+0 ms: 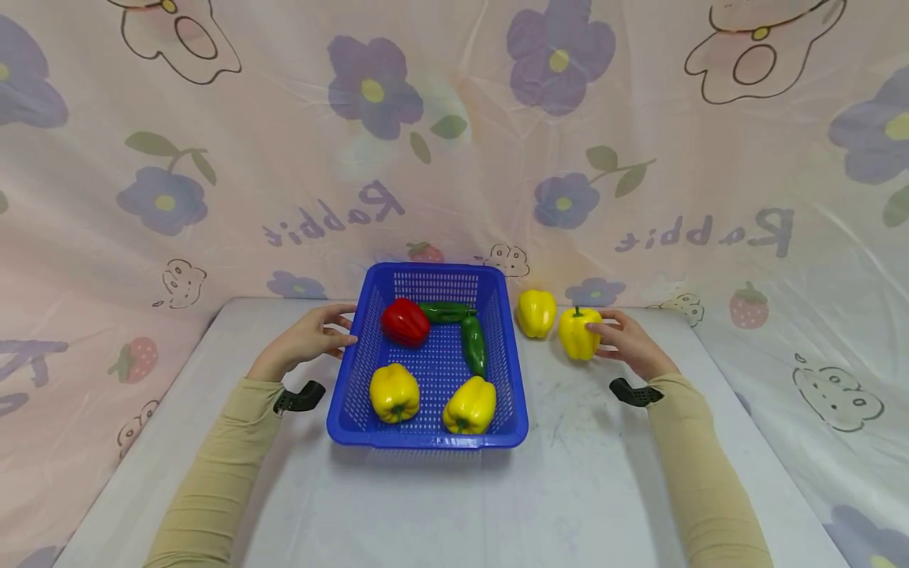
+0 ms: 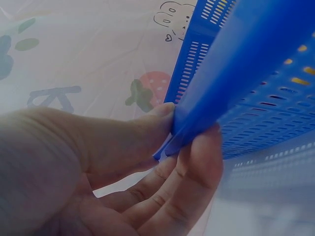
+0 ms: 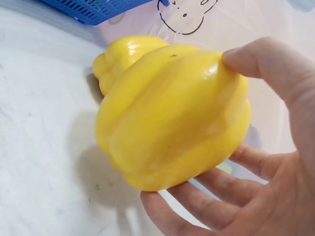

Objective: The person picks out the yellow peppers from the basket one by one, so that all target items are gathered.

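Observation:
My left hand (image 1: 312, 335) is at the left side of a blue plastic basket (image 1: 426, 440). In the left wrist view its thumb and fingertips pinch the basket's rim (image 2: 206, 98). My right hand (image 1: 632, 343) holds a yellow bell pepper (image 3: 172, 123) between thumb and fingers, to the right of the basket. Just left of it, another yellow bell pepper (image 1: 536, 313) sits on the table. Inside the basket lie a red bell pepper (image 1: 405, 322), two green chili peppers (image 1: 473, 345) and two yellow bell peppers, one front left (image 1: 394, 393) and one front right (image 1: 470, 405).
A white-covered table (image 1: 554, 489) carries everything. Behind it and at both sides hangs a pale curtain (image 1: 454, 181) printed with flowers and rabbits. Black wrist mounts (image 1: 635, 393) stick out from both sleeves.

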The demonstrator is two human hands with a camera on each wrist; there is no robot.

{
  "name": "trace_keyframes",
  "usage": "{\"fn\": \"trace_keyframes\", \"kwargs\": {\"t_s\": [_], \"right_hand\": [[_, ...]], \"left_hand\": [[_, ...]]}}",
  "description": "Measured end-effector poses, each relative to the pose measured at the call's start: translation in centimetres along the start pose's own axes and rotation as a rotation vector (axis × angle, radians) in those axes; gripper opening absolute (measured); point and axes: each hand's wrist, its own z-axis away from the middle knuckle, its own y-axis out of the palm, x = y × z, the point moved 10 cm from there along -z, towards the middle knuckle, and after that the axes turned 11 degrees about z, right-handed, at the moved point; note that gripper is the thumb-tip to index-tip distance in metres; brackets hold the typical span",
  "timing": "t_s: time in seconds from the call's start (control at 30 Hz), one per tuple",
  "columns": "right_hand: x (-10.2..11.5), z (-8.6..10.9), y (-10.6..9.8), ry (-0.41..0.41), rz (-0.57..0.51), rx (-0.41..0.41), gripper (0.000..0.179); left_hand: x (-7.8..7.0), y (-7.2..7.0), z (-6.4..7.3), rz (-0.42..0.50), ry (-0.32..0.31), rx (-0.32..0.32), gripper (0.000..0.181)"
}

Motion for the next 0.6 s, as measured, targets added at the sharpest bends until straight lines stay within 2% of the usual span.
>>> {"fn": "trace_keyframes", "kwargs": {"t_s": [0.6], "right_hand": [[-1.5, -0.4, 0.0, 0.053, 0.001, -0.003, 0.09]], "left_hand": [[0.2, 0.0, -0.1, 0.002, -0.001, 0.003, 0.066]]}}
